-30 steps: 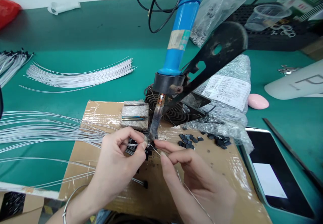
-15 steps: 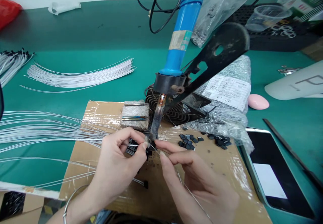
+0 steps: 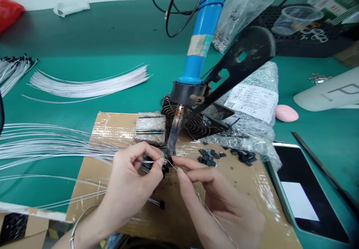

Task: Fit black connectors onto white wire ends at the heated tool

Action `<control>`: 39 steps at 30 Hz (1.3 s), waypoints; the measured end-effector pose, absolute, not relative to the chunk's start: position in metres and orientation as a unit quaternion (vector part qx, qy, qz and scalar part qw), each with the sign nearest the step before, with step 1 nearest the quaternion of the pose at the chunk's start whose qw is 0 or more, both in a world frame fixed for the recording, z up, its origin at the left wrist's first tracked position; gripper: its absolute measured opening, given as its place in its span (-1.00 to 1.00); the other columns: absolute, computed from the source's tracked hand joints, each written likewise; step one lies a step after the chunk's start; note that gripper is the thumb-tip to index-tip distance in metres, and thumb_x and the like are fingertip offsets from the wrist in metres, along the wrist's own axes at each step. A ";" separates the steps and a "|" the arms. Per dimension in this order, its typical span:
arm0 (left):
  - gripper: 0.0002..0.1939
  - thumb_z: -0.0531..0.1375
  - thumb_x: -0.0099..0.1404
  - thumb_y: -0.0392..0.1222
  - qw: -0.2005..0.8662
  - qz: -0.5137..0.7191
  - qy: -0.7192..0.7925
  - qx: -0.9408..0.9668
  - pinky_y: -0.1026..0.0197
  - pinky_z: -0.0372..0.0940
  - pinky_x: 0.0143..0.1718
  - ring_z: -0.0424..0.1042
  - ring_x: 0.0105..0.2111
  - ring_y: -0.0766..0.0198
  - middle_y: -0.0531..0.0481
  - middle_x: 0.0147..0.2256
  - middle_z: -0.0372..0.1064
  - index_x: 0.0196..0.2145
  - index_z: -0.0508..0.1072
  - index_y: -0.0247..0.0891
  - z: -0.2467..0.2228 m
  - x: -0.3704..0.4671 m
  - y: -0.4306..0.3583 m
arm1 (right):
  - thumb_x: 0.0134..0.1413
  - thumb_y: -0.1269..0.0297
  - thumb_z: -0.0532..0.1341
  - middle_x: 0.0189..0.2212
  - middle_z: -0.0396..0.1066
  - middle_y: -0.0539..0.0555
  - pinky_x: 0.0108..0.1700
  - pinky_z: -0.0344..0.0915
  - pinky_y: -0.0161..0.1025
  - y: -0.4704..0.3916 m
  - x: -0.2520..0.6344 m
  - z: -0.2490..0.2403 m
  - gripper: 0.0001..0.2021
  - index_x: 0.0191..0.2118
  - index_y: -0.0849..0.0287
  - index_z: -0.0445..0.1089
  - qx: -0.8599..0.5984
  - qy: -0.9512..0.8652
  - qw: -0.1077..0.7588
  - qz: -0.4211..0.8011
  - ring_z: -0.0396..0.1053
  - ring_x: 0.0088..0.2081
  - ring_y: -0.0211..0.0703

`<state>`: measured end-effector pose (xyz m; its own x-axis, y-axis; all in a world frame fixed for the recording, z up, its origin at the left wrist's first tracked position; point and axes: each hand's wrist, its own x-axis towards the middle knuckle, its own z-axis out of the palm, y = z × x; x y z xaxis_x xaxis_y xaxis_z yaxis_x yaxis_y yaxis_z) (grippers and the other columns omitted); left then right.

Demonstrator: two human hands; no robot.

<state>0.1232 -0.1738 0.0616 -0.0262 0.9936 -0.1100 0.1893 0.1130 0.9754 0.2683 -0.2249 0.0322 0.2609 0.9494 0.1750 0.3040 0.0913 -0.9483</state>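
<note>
A blue-handled soldering iron point(image 3: 195, 51) is clamped tip-down in a black metal stand point(image 3: 238, 60). Pinched between thumb and finger of my left hand point(image 3: 134, 178) is a thin white wire, its end right at the iron's tip; fingers partly hide that end. My right hand point(image 3: 221, 200) is closed on a strand of solder wire point(image 3: 217, 221), which runs back across the palm. The strand's front end reaches the same spot under the tip, where exact contact is too small to tell. White wires point(image 3: 56, 148) with black ends lie behind and left of my left hand.
Beneath my hands is a cardboard sheet point(image 3: 98, 133) bearing a cleaning pad point(image 3: 150, 127) and small black pieces point(image 3: 207, 157). A black fan point(image 3: 193, 123) stands behind the iron. On the right are a bubble-wrap package point(image 3: 249, 95) and a phone point(image 3: 305, 189). Another wire bundle point(image 3: 89, 82) lies further back.
</note>
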 end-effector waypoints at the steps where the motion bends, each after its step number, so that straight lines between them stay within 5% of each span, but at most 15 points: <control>1: -0.87 0.28 0.14 -0.36 0.471 0.426 0.577 0.513 0.39 0.44 -0.39 0.56 -0.45 0.31 0.04 -0.49 0.60 -0.53 0.54 -0.23 0.062 0.123 -0.174 | 0.31 0.33 0.35 -0.15 0.72 0.09 -0.06 0.55 -0.28 -0.225 0.268 0.032 -0.83 -0.37 0.05 0.48 -0.598 -0.522 0.524 0.309 0.69 -0.11 -0.08; 39: -0.88 0.26 0.14 -0.34 0.466 0.416 0.581 0.521 0.36 0.44 -0.37 0.58 -0.43 0.29 0.03 -0.47 0.60 -0.52 0.52 -0.22 0.058 0.123 -0.175 | 0.29 0.32 0.36 -0.16 0.72 -0.02 -0.03 0.52 -0.38 -0.225 0.269 0.027 -0.83 -0.37 0.02 0.49 -0.594 -0.525 0.520 0.320 0.69 -0.10 -0.18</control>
<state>0.1226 -0.1754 0.0577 -0.0221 0.9939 -0.1079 0.2182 0.1101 0.9697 0.2694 -0.2252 0.0267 0.2450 0.9552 0.1661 0.2908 0.0911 -0.9524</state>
